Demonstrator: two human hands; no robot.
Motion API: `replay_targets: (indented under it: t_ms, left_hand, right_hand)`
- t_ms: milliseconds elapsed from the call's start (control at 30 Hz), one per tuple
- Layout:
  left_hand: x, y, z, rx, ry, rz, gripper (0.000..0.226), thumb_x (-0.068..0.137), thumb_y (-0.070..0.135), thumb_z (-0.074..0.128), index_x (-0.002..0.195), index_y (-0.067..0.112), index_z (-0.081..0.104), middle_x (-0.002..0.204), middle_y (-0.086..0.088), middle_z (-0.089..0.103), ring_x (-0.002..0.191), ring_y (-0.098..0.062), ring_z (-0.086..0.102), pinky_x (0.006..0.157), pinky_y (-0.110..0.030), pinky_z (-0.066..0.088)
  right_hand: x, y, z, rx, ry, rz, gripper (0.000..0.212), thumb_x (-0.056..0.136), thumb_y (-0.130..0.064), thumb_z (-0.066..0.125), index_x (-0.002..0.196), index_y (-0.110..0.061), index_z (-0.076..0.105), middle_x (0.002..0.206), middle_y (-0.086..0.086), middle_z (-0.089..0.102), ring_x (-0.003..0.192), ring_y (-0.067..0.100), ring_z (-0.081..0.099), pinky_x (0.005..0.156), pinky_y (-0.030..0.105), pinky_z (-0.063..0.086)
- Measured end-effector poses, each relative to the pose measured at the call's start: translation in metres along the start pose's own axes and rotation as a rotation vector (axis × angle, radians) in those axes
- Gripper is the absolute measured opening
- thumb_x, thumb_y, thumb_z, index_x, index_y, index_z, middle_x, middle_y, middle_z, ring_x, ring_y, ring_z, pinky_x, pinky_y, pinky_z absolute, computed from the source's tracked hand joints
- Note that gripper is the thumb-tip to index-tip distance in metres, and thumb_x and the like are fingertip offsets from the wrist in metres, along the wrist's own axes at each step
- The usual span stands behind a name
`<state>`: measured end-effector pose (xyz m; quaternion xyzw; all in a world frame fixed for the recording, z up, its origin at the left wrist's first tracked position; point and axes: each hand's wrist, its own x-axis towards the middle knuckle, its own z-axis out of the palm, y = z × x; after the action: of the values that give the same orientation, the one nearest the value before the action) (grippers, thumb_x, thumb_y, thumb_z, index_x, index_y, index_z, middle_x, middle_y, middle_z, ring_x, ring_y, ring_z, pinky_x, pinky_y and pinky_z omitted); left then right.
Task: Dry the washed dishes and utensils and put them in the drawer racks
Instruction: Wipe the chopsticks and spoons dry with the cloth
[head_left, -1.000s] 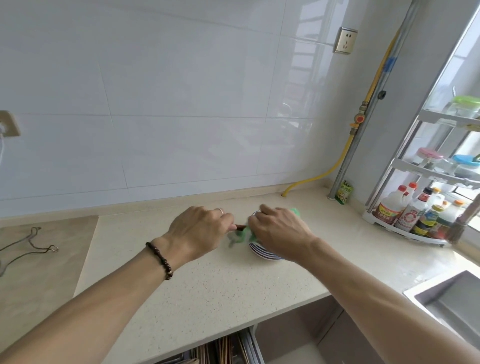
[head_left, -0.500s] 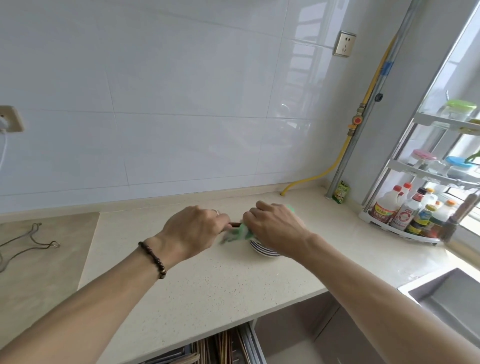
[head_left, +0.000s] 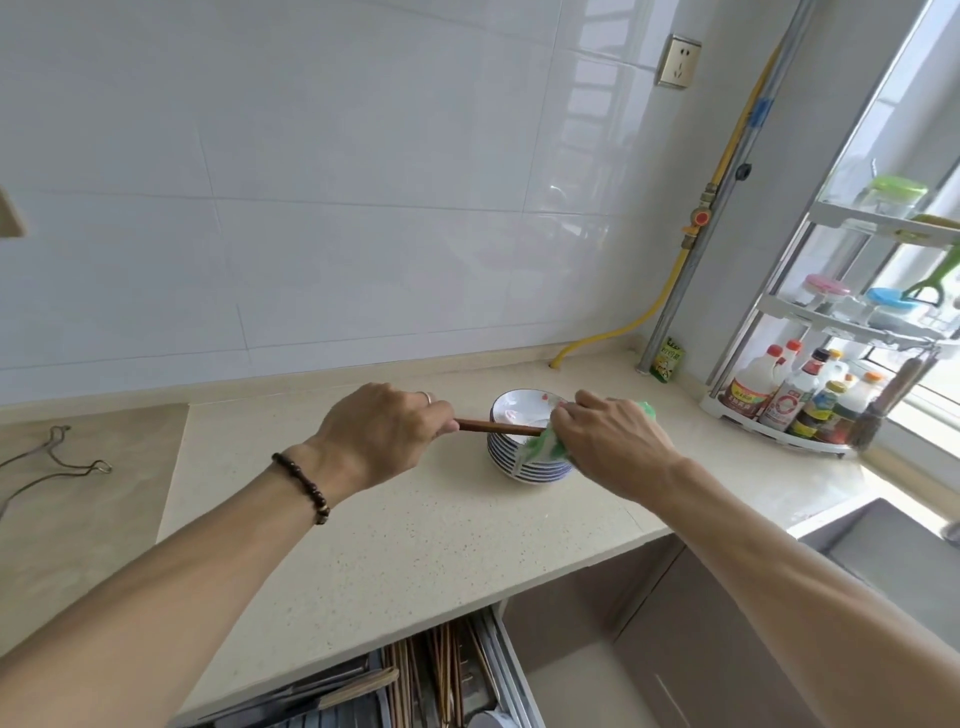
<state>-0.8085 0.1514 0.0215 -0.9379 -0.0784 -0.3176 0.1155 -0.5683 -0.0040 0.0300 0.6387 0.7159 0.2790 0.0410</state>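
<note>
The left hand grips the chopsticks level over the bowls — so the right hand, clamped on the cloth, can wipe them.

Bright daylight from right — wide-angle edge distortion.

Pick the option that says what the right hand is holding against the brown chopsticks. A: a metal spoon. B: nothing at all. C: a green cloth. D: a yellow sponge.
C: the right hand grips a green cloth wrapped round one end of the chopsticks, while the left hand holds the other end, above the stacked bowls.
</note>
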Motion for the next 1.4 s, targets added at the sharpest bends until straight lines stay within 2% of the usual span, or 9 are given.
replay_targets:
  t_ms: [133, 300, 467, 667, 800, 867, 1033, 1233, 1400]
  left_hand:
    - [0.013, 0.033, 0.014, 0.004, -0.03, 0.051, 0.04, 0.097, 0.031, 0.042, 0.066, 0.012, 0.06, 0.048, 0.001, 0.049, 0.029, -0.022, 0.04, 0.034, -0.021, 0.022]
    - [0.018, 0.034, 0.011, 0.027, -0.054, 0.072, 0.038, 0.097, 0.031, 0.04, 0.069, 0.012, 0.059, 0.048, 0.001, 0.047, 0.029, -0.022, 0.038, 0.032, -0.021, 0.024]
    - [0.04, 0.088, 0.04, 0.093, -0.117, 0.106, 0.027, 0.081, 0.022, 0.079, 0.063, 0.013, 0.06, 0.047, 0.001, 0.052, 0.03, -0.025, 0.043, 0.04, -0.021, 0.016]
    - [0.045, 0.126, 0.058, 0.072, -0.174, 0.055, 0.037, 0.095, 0.03, 0.041, 0.067, 0.011, 0.057, 0.05, -0.001, 0.052, 0.03, -0.028, 0.042, 0.037, -0.021, 0.019]
    - [0.025, 0.147, 0.073, 0.062, -0.283, 0.012, 0.029, 0.092, 0.025, 0.064, 0.067, 0.01, 0.061, 0.048, -0.003, 0.052, 0.031, -0.028, 0.043, 0.039, -0.022, 0.02]
    - [0.01, 0.167, 0.085, 0.011, -0.39, -0.073, 0.022, 0.092, 0.022, 0.07, 0.076, 0.009, 0.064, 0.056, -0.005, 0.057, 0.039, -0.026, 0.043, 0.043, -0.026, 0.024]
    - [-0.048, 0.198, 0.111, -0.024, -0.78, -0.407, 0.029, 0.11, 0.032, 0.036, 0.106, 0.014, 0.058, 0.087, -0.003, 0.063, 0.077, -0.022, 0.061, 0.065, -0.032, 0.044]
    - [-0.124, 0.229, 0.181, -0.196, -1.039, -0.854, 0.031, 0.104, 0.014, 0.042, 0.073, 0.015, 0.047, 0.076, -0.003, 0.051, 0.064, -0.016, 0.047, 0.057, -0.029, 0.039]
    - [-0.158, 0.226, 0.242, -0.3, -1.063, -1.178, 0.025, 0.098, 0.004, 0.044, 0.074, 0.014, 0.048, 0.087, -0.009, 0.057, 0.073, -0.024, 0.051, 0.066, -0.036, 0.046]
  right_hand:
    - [0.008, -0.032, -0.005, 0.091, 0.083, -0.084, 0.015, 0.087, -0.012, 0.07, 0.078, -0.011, 0.058, 0.066, 0.003, 0.06, 0.064, 0.024, 0.055, 0.05, 0.041, 0.051]
    - [-0.047, 0.016, 0.013, 0.084, -0.049, 0.051, 0.013, 0.09, -0.018, 0.071, 0.085, -0.015, 0.059, 0.075, -0.002, 0.065, 0.071, 0.019, 0.058, 0.054, 0.036, 0.052]
    - [-0.056, 0.001, 0.024, 0.147, 0.074, -0.041, 0.025, 0.077, -0.008, 0.076, 0.071, -0.014, 0.052, 0.061, 0.0, 0.056, 0.06, 0.023, 0.054, 0.042, 0.037, 0.045]
    - [-0.108, 0.038, 0.066, 0.267, 0.115, -0.111, 0.008, 0.085, -0.012, 0.047, 0.081, -0.012, 0.054, 0.066, 0.002, 0.056, 0.062, 0.026, 0.052, 0.041, 0.039, 0.044]
    - [-0.148, 0.042, 0.104, 0.314, -0.003, -0.055, 0.008, 0.082, -0.017, 0.063, 0.085, -0.012, 0.058, 0.069, 0.001, 0.058, 0.064, 0.027, 0.054, 0.042, 0.034, 0.043]
    - [-0.168, 0.037, 0.127, 0.357, -0.079, -0.028, 0.013, 0.087, -0.026, 0.053, 0.087, -0.013, 0.057, 0.074, 0.001, 0.06, 0.069, 0.027, 0.057, 0.045, 0.036, 0.044]
    - [-0.215, 0.01, 0.166, 0.459, -0.381, 0.153, 0.017, 0.101, -0.033, 0.049, 0.104, -0.016, 0.05, 0.101, -0.001, 0.061, 0.101, 0.023, 0.055, 0.067, 0.038, 0.046]
    - [-0.227, -0.052, 0.196, 0.643, -0.522, 0.215, 0.012, 0.098, -0.032, 0.041, 0.094, -0.023, 0.035, 0.102, -0.005, 0.06, 0.103, 0.02, 0.054, 0.066, 0.033, 0.035]
    - [-0.234, -0.089, 0.23, 0.716, -0.582, 0.27, 0.011, 0.098, -0.026, 0.043, 0.094, -0.02, 0.036, 0.086, -0.008, 0.041, 0.087, 0.023, 0.044, 0.066, 0.035, 0.03]
